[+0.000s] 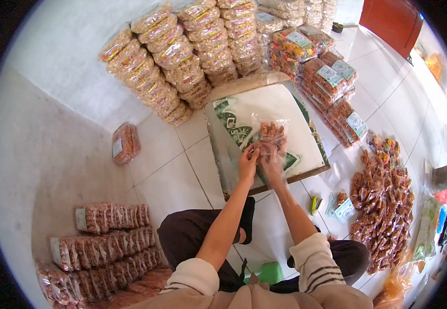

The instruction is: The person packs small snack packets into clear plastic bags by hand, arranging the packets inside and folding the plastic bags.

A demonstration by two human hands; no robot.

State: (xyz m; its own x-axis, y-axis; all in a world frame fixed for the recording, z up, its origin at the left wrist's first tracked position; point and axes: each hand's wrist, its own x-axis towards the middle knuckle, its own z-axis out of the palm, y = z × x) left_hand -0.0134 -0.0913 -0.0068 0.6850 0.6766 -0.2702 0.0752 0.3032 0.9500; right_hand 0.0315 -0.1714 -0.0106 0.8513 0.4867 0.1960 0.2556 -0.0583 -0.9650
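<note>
A clear plastic bag of reddish-brown snacks (273, 132) lies on a low table (251, 105) with a white and green top. My left hand (248, 161) is at the bag's lower left edge, its thumb and fingers pinched together on the plastic. My right hand (269, 160) lies over the lower part of the bag, its fingers closed around the plastic beside the left hand. The snacks show through the bag beyond my fingers.
Tall stacks of packed snacks (167, 49) stand behind the table. Labelled packs (331, 77) are piled at the back right, a heap of small bags (383, 201) at the right, with a green stapler (314, 205) nearer. Packs in rows (112, 219) sit at the lower left.
</note>
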